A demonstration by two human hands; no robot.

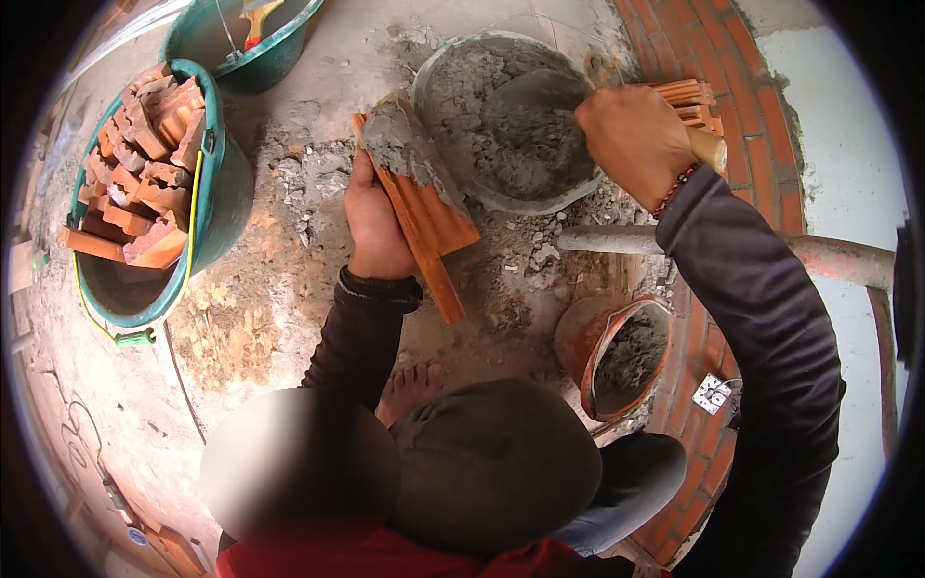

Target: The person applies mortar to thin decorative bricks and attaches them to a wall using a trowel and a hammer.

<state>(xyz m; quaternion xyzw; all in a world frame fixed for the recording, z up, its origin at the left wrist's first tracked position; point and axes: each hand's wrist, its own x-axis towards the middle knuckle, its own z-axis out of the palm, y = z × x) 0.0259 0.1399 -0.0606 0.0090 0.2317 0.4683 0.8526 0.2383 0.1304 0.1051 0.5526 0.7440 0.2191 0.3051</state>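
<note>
My left hand (378,229) is closed around a grooved terracotta brick (436,214), tilted over the floor. Wet grey mortar (397,135) coats its far end. My right hand (636,140) grips a trowel by its wooden handle (709,148), whose butt pokes out beside the wrist. The trowel's blade (541,94) lies in the mortar of a round basin (536,204), smeared grey and hard to tell from the mix. The brick's mortared end is close to the basin's left rim.
At left, a green bucket (224,183) holds broken bricks (145,164). Behind it is another green tub (275,69) with a brush (256,21). An orange bucket (578,337) of mortar stands near my right knee. A pipe (607,240) crosses below my right forearm, beside a curved brick border (761,144).
</note>
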